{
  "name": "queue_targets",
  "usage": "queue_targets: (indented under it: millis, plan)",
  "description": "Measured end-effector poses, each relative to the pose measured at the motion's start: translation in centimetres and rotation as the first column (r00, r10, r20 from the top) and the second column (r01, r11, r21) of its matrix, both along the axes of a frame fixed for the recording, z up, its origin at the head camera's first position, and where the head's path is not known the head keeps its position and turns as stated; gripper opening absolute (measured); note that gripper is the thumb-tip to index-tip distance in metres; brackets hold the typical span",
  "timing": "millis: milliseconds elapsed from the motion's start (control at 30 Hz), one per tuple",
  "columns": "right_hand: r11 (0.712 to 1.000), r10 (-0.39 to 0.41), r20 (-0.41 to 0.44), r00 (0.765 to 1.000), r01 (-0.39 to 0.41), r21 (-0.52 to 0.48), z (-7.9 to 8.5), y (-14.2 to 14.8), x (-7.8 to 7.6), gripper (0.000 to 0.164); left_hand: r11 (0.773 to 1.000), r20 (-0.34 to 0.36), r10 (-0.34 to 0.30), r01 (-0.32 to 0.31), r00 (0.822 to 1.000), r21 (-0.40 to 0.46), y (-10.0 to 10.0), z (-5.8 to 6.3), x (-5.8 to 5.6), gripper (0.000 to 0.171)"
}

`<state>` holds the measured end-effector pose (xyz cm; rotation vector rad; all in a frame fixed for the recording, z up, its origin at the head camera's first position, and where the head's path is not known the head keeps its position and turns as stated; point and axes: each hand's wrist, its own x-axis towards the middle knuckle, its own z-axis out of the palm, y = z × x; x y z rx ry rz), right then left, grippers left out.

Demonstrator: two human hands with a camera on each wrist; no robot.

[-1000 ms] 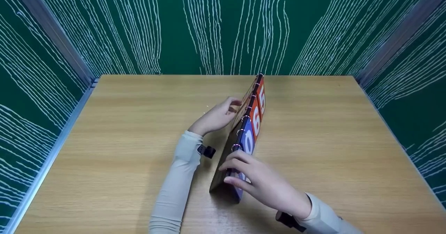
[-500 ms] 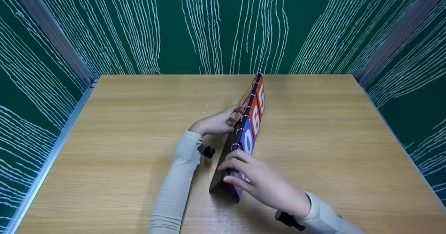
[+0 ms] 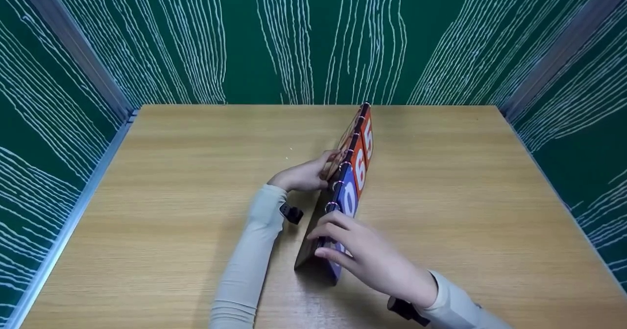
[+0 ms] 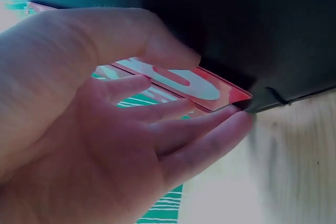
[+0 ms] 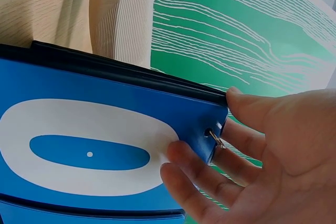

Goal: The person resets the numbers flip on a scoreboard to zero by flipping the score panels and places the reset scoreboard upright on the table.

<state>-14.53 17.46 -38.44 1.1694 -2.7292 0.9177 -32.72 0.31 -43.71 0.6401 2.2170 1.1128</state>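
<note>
A tent-shaped flip scoreboard (image 3: 349,194) stands on the table, its top edge running away from me. Its right face carries blue and red cards with white digits on metal rings. My right hand (image 3: 377,258) grips its near end by the ring. In the right wrist view, two fingertips (image 5: 176,163) lie on a blue card with a 0 (image 5: 105,90), and the thumb touches the black edge. My left hand (image 3: 303,175) is at the left face, fingers fairly straight. In the left wrist view, its thumb is against the dark panel (image 4: 252,19), fingertips by a red card (image 4: 231,85).
The wooden table (image 3: 465,211) extends on both sides of the scoreboard. Green walls (image 3: 431,30) with white wavy lines enclose its back and sides. Small cameras, such as the black one (image 3: 292,214) at my left sleeve, are worn on both wrists.
Over the first half second my left hand moved slightly right and nearer me, closer to the scoreboard's left face. It has barely shifted since. My right hand and the scoreboard have stayed put.
</note>
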Motion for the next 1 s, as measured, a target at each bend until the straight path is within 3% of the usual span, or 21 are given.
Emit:
queue_targets:
  millis: [167,467,800,1000]
  plan:
    - [1.000,0.000,-0.001,1.000,0.000,-0.001,-0.05,0.06,0.07,0.025,0.999,0.028,0.008,-0.009,1.000,0.042,-0.01,-0.28,-0.04,0.088]
    - [0.999,0.014,-0.040,0.999,-0.016,-0.030,-0.02,0.06,0.05,0.021,0.996,-0.004,-0.021,0.021,1.000,0.084,-0.23,-0.30,-0.25,0.083]
    - [1.000,0.000,-0.031,1.000,-0.001,-0.017,0.00,0.06,0.08,0.021,0.995,0.032,-0.002,-0.001,0.999,0.097,-0.44,-0.12,-0.14,0.085]
    - [1.000,-0.001,-0.021,1.000,0.001,-0.014,0.03,0.07,0.05,0.021,0.997,0.008,-0.006,0.005,1.000,0.074,-0.50,0.08,-0.11,0.085]
